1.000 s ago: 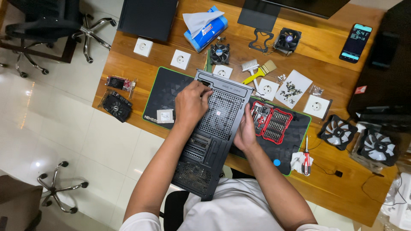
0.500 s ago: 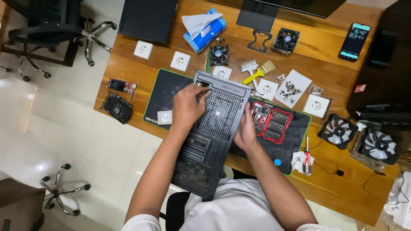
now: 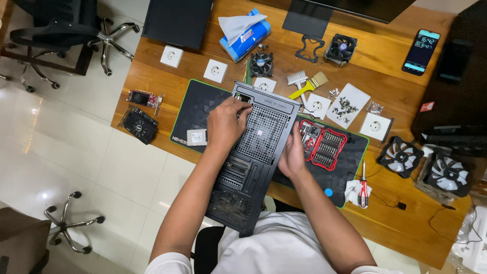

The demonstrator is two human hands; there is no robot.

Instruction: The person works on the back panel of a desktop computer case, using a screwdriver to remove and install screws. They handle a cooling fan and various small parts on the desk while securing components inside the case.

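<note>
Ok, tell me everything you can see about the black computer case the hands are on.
The black computer case looks like painted metal. It lies across the dark desk mat, its near end overhanging the wooden desk toward the person. The upward face carries a square mesh fan grille, slotted expansion openings below it and another perforated area at the near end. The left hand rests on its far left corner; the right hand grips its right edge, beside a red screwdriver bit set.
</note>
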